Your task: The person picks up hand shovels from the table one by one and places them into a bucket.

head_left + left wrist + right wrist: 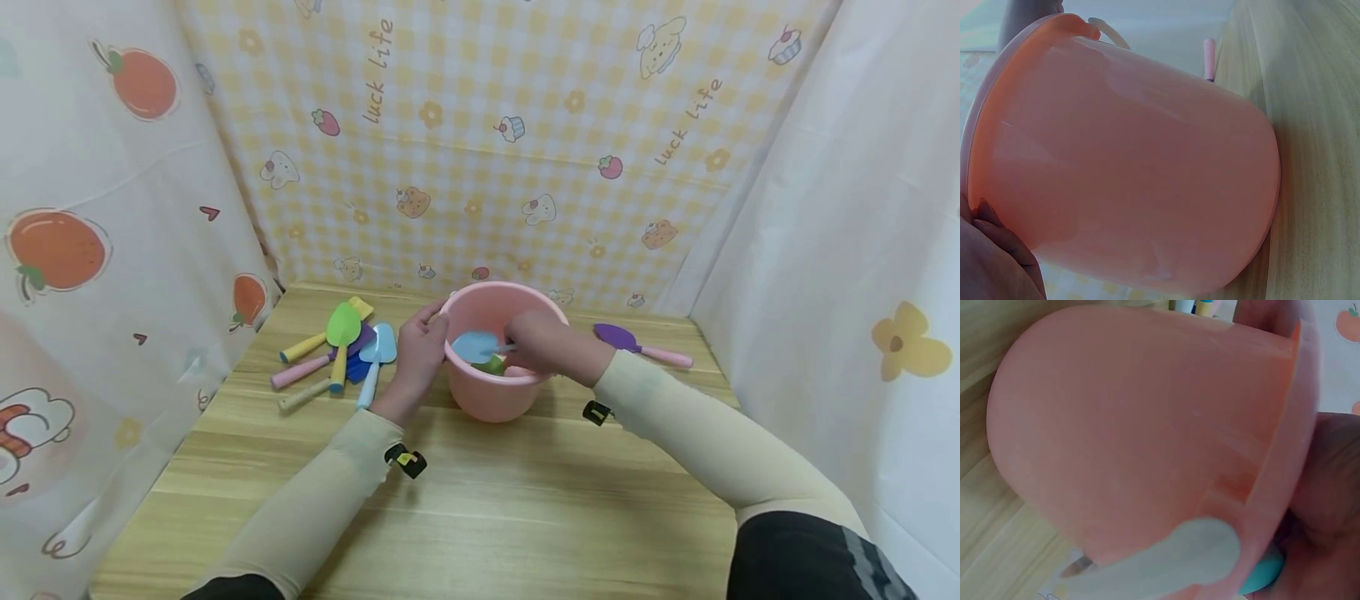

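Observation:
A pink bucket (491, 402) stands on the wooden table. My left hand (422, 346) grips its rim on the left side, fingers hooked over the edge in the left wrist view. My right hand (542, 340) reaches in over the right side of the rim and pinches a light blue toy shovel (475, 347) near its handle, the blade pointing left inside the bucket. Below the blade lie a green piece (492, 364) and a pink piece (517, 371), partly hidden. A rounded teal end (1265, 574) shows beside the right hand in the right wrist view.
To the left lies a pile of toy tools, with a green shovel (344, 325) on top and a light blue shovel (377, 346) beside it. At the right lies a purple shovel (617, 337) with a pink handle. The bucket's white carrying handle (1172, 562) hangs outside.

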Tool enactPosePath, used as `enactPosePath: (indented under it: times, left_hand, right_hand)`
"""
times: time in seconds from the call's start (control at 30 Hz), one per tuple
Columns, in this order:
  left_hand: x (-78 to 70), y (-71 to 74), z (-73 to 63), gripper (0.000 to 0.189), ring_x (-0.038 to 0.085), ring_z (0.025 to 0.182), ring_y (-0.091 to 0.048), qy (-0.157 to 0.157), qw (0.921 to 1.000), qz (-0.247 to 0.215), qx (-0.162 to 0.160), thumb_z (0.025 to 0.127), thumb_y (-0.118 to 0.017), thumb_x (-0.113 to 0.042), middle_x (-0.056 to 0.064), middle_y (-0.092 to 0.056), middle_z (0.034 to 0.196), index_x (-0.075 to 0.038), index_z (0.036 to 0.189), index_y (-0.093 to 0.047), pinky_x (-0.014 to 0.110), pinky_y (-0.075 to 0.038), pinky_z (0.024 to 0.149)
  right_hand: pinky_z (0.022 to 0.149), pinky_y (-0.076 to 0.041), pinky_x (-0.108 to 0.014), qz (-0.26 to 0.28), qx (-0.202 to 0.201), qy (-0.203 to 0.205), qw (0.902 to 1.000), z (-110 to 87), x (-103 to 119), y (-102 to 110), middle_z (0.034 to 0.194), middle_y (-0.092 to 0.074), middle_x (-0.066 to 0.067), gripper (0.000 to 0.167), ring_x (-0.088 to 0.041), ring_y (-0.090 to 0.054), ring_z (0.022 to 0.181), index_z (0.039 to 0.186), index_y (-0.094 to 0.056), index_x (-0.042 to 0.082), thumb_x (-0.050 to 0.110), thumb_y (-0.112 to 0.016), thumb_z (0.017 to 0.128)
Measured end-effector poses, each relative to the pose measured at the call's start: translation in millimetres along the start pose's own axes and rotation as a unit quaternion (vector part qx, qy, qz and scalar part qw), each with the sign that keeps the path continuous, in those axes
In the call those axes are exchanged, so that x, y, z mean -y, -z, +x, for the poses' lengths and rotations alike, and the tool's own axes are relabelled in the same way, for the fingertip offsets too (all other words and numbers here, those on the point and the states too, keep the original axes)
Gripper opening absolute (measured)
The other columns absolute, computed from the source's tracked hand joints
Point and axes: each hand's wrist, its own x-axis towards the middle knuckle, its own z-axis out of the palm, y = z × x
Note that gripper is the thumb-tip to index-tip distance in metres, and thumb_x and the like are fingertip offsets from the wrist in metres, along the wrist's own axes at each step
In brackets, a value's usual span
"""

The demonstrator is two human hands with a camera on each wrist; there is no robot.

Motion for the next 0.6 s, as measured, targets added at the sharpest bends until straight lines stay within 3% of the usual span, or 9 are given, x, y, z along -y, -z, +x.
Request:
enactPosePath:
  times: [0.27,0.47,0.6]
  left_hand:
    - [-1.3,0.8,-0.4,0.044,0.040,0.113,-0.077,0.002,1.0000,-0.007,0.001,0.113,-0.060,-0.037,0.011,-0.081,0.122,-0.022,0.153,-0.067,0.056,-0.062,0.099]
    - [-1.5,0.8,0.0,0.041,0.045,0.101,-0.076,-0.004,0.9998,0.017,-0.003,0.113,-0.061,-0.040,0.029,-0.072,0.096,-0.024,0.150,-0.070,0.034,-0.066,0.076]
    - [-1.3,0.4,-0.1,0.041,0.039,0.100,-0.078,-0.001,0.9999,0.012,0.001,0.113,-0.061,-0.040,0.031,-0.073,0.098,-0.024,0.150,-0.070,0.042,-0.067,0.085]
  right_hand:
    - [0.060,-0.037,-0.027,-0.010,0.023,0.013,0.9996,3.4,3,-1,0.064,-0.045,0.004,0.035,-0.013,-0.043,0.060,0.069,-0.051,0.016,0.009,-0.073,0.096]
    - [0.064,-0.040,-0.029,-0.024,0.033,0.048,0.9980,7.6,3,-3,0.070,-0.051,0.003,0.027,-0.015,-0.046,0.064,0.074,-0.059,0.013,0.008,-0.072,0.098]
    - [0.070,-0.050,-0.033,-0.032,0.045,0.048,0.9973,10.9,1,-8,0.079,-0.061,0.001,0.020,-0.017,-0.056,0.071,0.082,-0.065,0.012,0.011,-0.073,0.100]
